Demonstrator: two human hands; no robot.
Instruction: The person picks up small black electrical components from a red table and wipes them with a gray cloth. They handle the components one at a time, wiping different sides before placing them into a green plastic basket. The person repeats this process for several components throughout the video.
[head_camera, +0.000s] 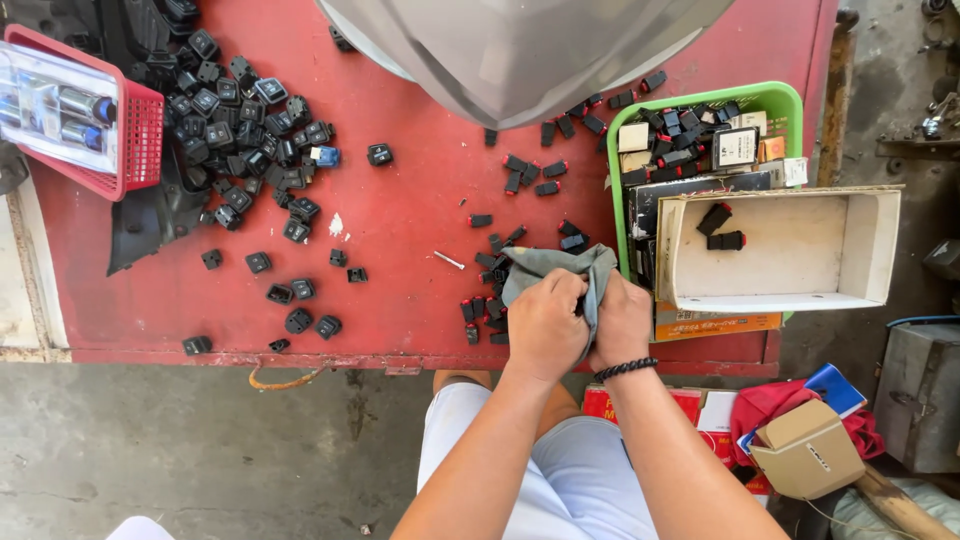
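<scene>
Both my hands are closed together on a grey-green rag (560, 264) at the front edge of the red table (400, 215). My left hand (545, 325) grips the cloth from the left, my right hand (622, 322), with a black bead bracelet at the wrist, from the right. Whatever is wrapped inside the cloth is hidden. Small black switches with red ends (485, 300) lie scattered just left of my hands. A white cardboard box (790, 250) with two black switches in it sits to the right.
A large pile of black square switches (240, 140) covers the table's left. A red basket (140, 130) stands far left, a green basket (780, 100) of parts behind the white box. A grey curved cover (520, 50) overhangs the back. Boxes and cloth lie on the floor right.
</scene>
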